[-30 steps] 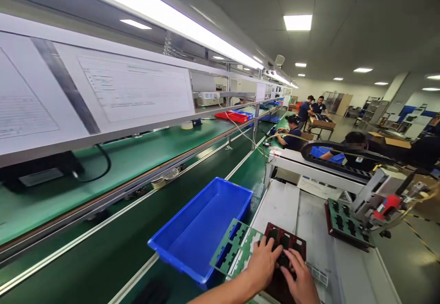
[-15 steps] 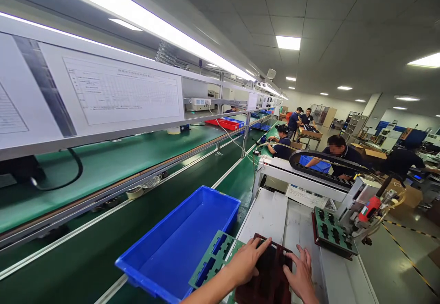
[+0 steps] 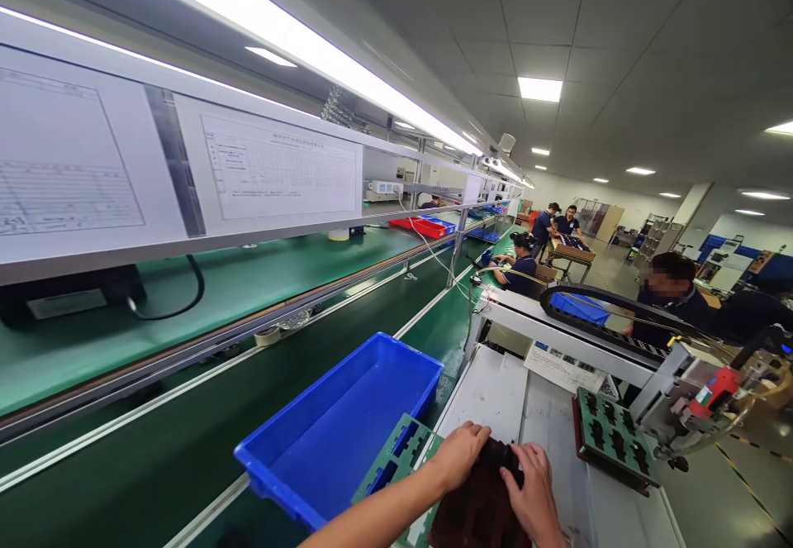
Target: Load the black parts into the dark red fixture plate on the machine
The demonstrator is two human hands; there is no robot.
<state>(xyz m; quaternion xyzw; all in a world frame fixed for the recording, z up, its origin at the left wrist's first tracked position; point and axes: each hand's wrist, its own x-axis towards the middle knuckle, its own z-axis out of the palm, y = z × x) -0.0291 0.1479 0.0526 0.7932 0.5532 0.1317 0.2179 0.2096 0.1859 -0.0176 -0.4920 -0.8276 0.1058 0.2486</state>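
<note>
My left hand (image 3: pixel 457 453) and my right hand (image 3: pixel 533 494) press side by side on a dark red fixture plate (image 3: pixel 480 508) at the near end of the white machine bed (image 3: pixel 496 387). Both hands have their fingers curled over the plate's far edge. A green slotted panel (image 3: pixel 393 461) lies under the plate's left side, next to the blue bin (image 3: pixel 347 420).
A second fixture with a green panel (image 3: pixel 610 440) sits further along the bed under a tool head with a red part (image 3: pixel 712 391). A green conveyor belt (image 3: pixel 186 440) runs along the left. Several people work further down the line (image 3: pixel 669 296).
My fingers, spread flat on the plate half a second ago, have now curled over its far edge. The view has shifted slightly right.
</note>
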